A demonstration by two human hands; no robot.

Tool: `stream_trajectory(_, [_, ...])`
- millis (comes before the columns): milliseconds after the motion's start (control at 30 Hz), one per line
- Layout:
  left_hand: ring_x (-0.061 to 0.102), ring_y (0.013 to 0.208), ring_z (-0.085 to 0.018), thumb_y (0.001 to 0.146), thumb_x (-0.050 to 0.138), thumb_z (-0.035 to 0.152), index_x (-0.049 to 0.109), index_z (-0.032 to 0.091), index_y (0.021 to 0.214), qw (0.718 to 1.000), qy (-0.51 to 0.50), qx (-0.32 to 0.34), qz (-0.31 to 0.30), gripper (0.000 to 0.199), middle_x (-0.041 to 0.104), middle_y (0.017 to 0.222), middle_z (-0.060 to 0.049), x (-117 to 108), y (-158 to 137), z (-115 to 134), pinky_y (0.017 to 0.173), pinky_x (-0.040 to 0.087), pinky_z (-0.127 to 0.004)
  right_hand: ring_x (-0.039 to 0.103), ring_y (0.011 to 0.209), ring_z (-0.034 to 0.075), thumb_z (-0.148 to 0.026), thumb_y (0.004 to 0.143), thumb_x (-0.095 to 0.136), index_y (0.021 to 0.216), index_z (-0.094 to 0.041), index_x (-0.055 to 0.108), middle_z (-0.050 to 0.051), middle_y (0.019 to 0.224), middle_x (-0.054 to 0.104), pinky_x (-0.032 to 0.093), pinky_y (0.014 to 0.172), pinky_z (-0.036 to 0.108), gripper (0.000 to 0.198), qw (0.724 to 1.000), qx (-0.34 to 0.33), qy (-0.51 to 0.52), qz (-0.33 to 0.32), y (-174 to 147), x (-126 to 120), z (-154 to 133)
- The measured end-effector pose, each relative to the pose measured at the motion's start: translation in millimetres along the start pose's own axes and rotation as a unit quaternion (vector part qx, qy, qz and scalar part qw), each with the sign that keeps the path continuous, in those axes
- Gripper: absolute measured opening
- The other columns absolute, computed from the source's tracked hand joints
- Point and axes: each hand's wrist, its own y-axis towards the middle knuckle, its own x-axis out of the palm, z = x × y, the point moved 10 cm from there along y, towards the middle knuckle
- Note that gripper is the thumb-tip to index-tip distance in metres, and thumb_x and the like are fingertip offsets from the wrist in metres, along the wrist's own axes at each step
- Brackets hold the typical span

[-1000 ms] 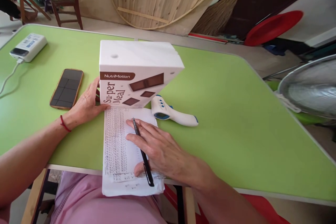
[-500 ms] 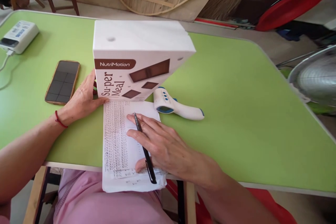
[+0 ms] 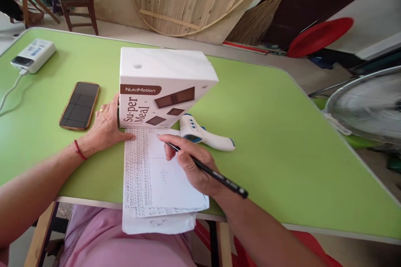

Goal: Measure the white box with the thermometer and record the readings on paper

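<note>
A black pen [image 3: 216, 171] is gripped in my right hand [image 3: 199, 167], its tip over the upper part of the written sheets [image 3: 175, 187]. Dense handwriting fills the left side of the top page. My left hand [image 3: 106, 127] rests with its fingers stretched along the left side of a white NutriMotion box [image 3: 169, 64]. Its thumb reaches out over the paper's top left edge; some fingertips are hidden by the box. The box stands upright at the head of the sheets. Just right of it lies a white and blue infrared thermometer [image 3: 209, 135].
A phone [image 3: 79, 106] lies left of my left hand. Behind it sits a white power bank [image 3: 34, 55] with a cable [image 3: 12, 87]. The green table [image 3: 282, 154] has a pale edge. Beyond it are a wooden chair [image 3: 78, 2], a red round object [image 3: 321, 37] and a fan [image 3: 366, 108].
My right hand has turned the pen from lying across the fingers into a writing grip, its tip now near the box. My left hand stays beside the box. The view has shifted slightly.
</note>
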Motion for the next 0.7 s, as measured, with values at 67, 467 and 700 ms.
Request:
stream_trajectory(67, [0.044, 0.135, -0.045, 0.064, 0.086, 0.037, 0.039, 0.015, 0.14, 1.0, 0.003, 0.007, 0.003, 0.092, 0.051, 0.137, -0.019, -1.6, -0.3, 3.4, 0.113, 0.034, -0.064, 0.063, 0.068, 0.015, -0.037, 0.106, 0.043, 0.112, -0.019, 0.069, 0.002, 0.075, 0.064, 0.055, 0.063, 0.03, 0.032, 0.997, 0.042, 0.04, 0.047, 1.5, -2.7, 13.8])
stream_trajectory(467, [0.04, 0.137, -0.048, 0.059, 0.09, 0.042, 0.033, 0.018, 0.146, 1.0, -0.005, 0.012, -0.009, 0.107, 0.042, 0.148, -0.02, 1.3, 0.0, 7.0, 0.11, 0.037, -0.064, 0.051, 0.045, 0.011, -0.024, 0.077, 0.06, 0.077, -0.022, 0.06, -0.004, 0.057, 0.061, 0.044, 0.045, 0.022, 0.002, 0.977, 0.149, -0.016, 0.154, 4.2, 2.4, 51.0])
stream_trajectory(700, [0.039, 0.137, -0.051, 0.058, 0.091, 0.043, 0.033, 0.015, 0.146, 1.0, 0.0, 0.001, -0.008, 0.109, 0.042, 0.148, -0.022, 1.9, 1.4, 5.2, 0.111, 0.035, -0.067, 0.057, 0.051, 0.013, -0.025, 0.082, 0.059, 0.079, -0.022, 0.062, -0.002, 0.061, 0.065, 0.048, 0.052, 0.024, 0.005, 0.979, 0.129, -0.07, 0.139, 5.7, 2.6, 50.0])
